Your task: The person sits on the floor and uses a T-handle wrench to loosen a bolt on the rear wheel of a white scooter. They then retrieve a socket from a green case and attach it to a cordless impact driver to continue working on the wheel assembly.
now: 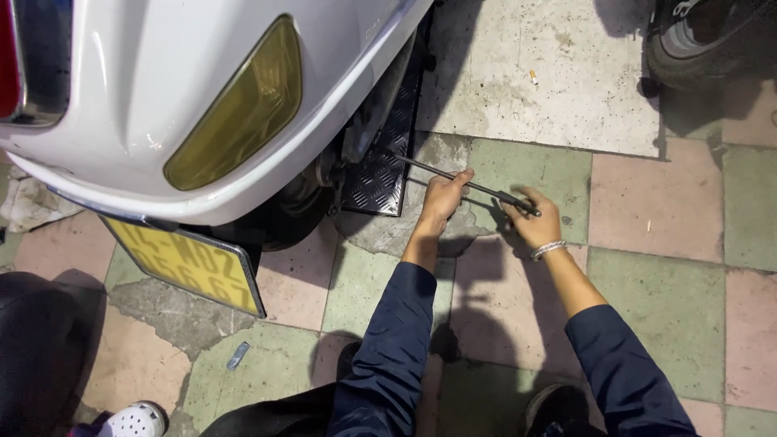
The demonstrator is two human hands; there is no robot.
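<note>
A long thin metal wrench [429, 170] runs from the rear wheel area [328, 174] of a white scooter [162, 105] out to the right. My left hand [443, 198] grips its shaft near the middle. My right hand [534, 220], with a silver bracelet at the wrist, is closed on the handle end. Both arms wear dark blue sleeves. The tool's far tip is at the wheel hub, partly hidden by the bodywork.
A black checker-plate ramp [387, 146] lies under the scooter. A yellow plate [188, 263] hangs at its rear. The floor is cracked coloured tiles. Another tyre [704, 40] is at top right. A white clog [133, 421] shows at bottom left.
</note>
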